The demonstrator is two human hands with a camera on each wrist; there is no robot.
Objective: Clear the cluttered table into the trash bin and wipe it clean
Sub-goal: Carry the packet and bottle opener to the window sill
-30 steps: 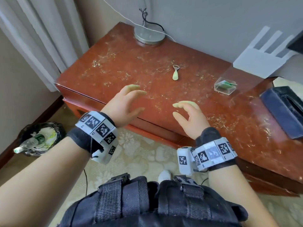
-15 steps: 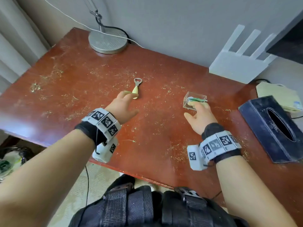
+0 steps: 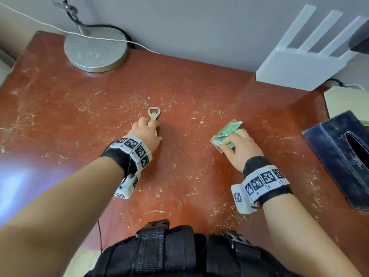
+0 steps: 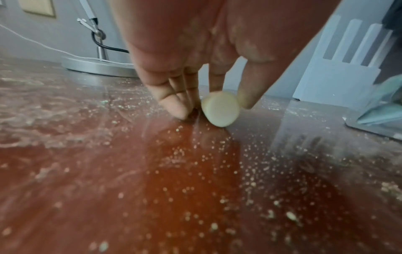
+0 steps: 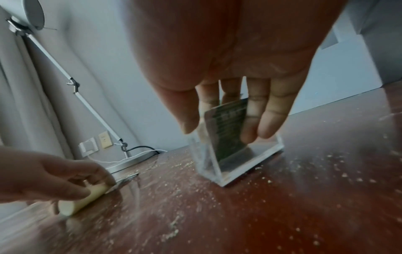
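My left hand (image 3: 147,132) pinches the bottle opener (image 3: 154,113) mid-table (image 3: 60,100); my right hand (image 3: 239,146) grips the clear box (image 3: 225,134) of green packets.

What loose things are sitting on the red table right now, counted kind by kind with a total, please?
Bottle opener: 1, held by the left hand
Clear box of green packets: 1, held by the right hand
Lamp base: 1
White router: 1
Dark tissue box: 1
Total: 5, besides the crumbs scattered over the table.
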